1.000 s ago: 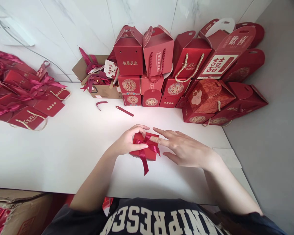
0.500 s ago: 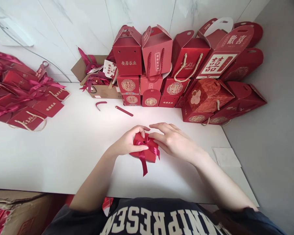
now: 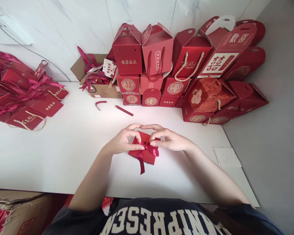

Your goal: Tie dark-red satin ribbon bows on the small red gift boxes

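While pinched on ribbon (image 3: 147, 150) by left hand (image 3: 122, 142) and right hand (image 3: 169, 140) | small red box (image 3: 149, 157): judged light, crushable card | grip side walls at 3 and 9 o'clock.

**Materials and finishes, as observed**

Small box (image 3: 147, 156): red card, matt, smooth. Ribbon (image 3: 145, 150) around it: dark red satin cloth, soft sheen. Worktop (image 3: 63, 153): white, smooth, slightly glossy, with a pale glare patch. Stacked gift boxes (image 3: 156, 49): matt red card with gold print; handles of twisted cord, cream or red. Open carton (image 3: 101, 90): plain brown corrugated cardboard, dull. Wall (image 3: 75, 23): white marbled panels, polished. Floor (image 3: 279, 130): grey, matt.
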Demonstrator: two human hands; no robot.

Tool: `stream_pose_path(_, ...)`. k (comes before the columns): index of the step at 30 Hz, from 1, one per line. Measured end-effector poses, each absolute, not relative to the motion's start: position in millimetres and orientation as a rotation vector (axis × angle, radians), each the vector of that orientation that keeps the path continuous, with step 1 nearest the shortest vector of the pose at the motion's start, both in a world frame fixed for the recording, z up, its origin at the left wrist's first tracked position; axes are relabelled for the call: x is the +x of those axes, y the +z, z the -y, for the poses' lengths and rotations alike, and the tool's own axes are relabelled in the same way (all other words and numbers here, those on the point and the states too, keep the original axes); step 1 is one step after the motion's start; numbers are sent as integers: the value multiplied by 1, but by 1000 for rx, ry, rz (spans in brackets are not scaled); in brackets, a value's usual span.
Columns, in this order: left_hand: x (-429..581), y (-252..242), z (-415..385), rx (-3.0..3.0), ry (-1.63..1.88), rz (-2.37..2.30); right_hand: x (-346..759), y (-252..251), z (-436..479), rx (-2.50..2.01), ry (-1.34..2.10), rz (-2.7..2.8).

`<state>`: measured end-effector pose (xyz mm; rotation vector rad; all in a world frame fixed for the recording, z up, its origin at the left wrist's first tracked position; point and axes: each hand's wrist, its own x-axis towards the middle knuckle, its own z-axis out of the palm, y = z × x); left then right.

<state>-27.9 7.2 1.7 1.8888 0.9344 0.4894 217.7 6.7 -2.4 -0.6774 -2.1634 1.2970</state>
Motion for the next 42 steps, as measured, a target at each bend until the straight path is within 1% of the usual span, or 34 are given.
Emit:
stream_pose_path(6,-32,-1,-10,1860,450,-883,216,-10,-8,-667,1466,2034)
stream_pose_path(11,-28,0,-8,1881,387,-906,218,-13,-10,-688,1379,2113)
stream_pose_path(14,-27,2,-8,1875,364,-927,222,-5,-7,-658,1143,2279)
stream_pose_path(19,-28,0,-7,1874,410,-923,217,17,11,-758,367,2539)
stream_pose_path(21,-27,-2,-8,1876,428,-922,213,21,18,-745,135,2557)
stream_pose_path(25,-26,-2,-9,1870,458,-882,207,19,23,-698,-21,2532)
stream_pose_path(31,-23,-1,-8,1831,461,-834,206,10,21,-860,-185,2615)
stream_pose_path(33,-22,-1,-8,1825,453,-838,204,7,20,-897,-199,2641)
stream_pose_path(35,-22,-1,-7,1824,444,-859,203,6,19,-931,-140,2665)
stream_pose_path(42,-26,-2,-9,1830,459,-852,214,12,14,-1050,393,2766)
